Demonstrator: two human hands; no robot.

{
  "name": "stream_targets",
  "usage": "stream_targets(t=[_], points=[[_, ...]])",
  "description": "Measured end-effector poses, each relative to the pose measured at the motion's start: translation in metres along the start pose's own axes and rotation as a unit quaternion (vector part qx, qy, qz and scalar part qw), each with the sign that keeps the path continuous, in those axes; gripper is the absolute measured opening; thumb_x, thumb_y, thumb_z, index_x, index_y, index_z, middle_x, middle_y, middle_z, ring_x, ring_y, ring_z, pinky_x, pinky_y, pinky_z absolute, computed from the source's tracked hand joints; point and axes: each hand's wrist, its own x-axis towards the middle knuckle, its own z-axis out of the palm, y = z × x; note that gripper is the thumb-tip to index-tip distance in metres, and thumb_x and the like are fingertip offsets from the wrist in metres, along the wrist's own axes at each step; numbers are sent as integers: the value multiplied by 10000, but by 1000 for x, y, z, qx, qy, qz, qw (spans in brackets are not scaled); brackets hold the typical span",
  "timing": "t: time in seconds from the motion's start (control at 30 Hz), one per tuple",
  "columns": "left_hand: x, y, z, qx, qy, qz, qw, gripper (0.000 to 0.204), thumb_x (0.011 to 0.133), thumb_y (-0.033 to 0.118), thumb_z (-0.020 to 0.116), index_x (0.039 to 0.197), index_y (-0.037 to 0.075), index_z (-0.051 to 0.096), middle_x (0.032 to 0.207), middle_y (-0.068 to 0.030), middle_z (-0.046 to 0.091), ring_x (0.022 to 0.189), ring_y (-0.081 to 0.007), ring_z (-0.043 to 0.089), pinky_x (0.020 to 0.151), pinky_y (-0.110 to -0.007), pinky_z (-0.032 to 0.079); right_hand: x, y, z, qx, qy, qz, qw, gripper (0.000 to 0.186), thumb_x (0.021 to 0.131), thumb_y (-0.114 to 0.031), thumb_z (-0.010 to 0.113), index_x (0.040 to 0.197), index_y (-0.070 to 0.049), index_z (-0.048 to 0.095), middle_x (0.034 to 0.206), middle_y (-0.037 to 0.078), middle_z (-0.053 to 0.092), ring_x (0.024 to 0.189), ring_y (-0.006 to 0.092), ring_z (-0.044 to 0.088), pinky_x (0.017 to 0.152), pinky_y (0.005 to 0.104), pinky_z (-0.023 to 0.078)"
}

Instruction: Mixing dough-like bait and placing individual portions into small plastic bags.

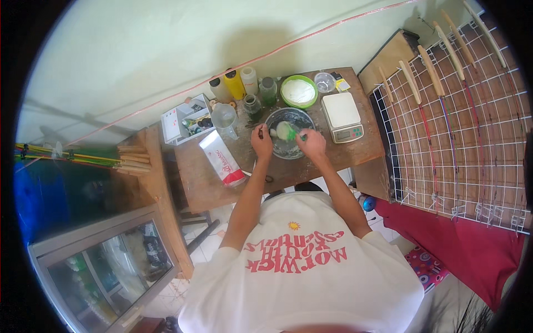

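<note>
My left hand [261, 141] is closed on the left rim of a grey mixing bowl [285, 152] on the wooden table [205, 188]. My right hand [312, 143] grips a green tool [292, 134], whose head sits in a pale substance [282, 130] inside the bowl. To the right of the bowl is a white digital scale [340, 114]. A clear plastic jug [225, 119] and a white and red packet [218, 152] lie to the left. Behind the bowl stand a green bowl of white powder [300, 91] and glass jars [268, 91].
A box of small items [183, 122] and several bottles [236, 83] line the back. A white wire rack [449, 144] with wooden-handled rods is at the right, above red fabric [449, 238]. A glass-door cabinet [105, 266] and wooden-handled sticks [133, 157] are at the left.
</note>
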Motion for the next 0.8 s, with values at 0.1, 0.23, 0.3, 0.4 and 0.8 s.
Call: stream_targets(t=[0.1,0.23,0.3,0.4,0.8], points=[[4,-25,-9,-12,13,4,1000,260,910,226,572,1024,5,650,749,-68,540,665,-155,499,630,-279,411,3,-14,-12,-7,1,-22,1000,248,740,-330,671,821,-96,681,759,173,650,765,375,623,694,449,499],[4,-23,-11,4,4,31,999,295,908,227,574,1109,26,653,731,-73,535,653,-153,490,612,-279,404,13,-3,-6,-42,5,-16,999,239,733,-323,675,815,-99,680,788,171,658,787,362,631,712,442,504],[5,-22,-9,17,-4,24,1000,297,907,229,575,1111,27,653,728,-76,536,648,-150,485,607,-282,402,15,-2,-4,-66,-73,0,995,203,727,-280,661,808,-95,677,837,180,662,839,354,633,736,447,501],[5,-22,-1,21,-5,38,999,296,907,228,575,1112,29,653,722,-84,536,637,-149,479,598,-287,400,17,-4,5,-68,-71,-7,995,193,719,-258,662,813,-90,675,826,177,662,840,352,634,739,449,502],[-2,-3,8,-7,-30,25,999,312,927,199,545,1105,-44,630,997,-152,669,894,-177,608,810,-297,461,23,-23,19,-121,-66,-11,990,241,738,-307,662,859,-99,678,816,156,664,813,356,639,707,439,509]])
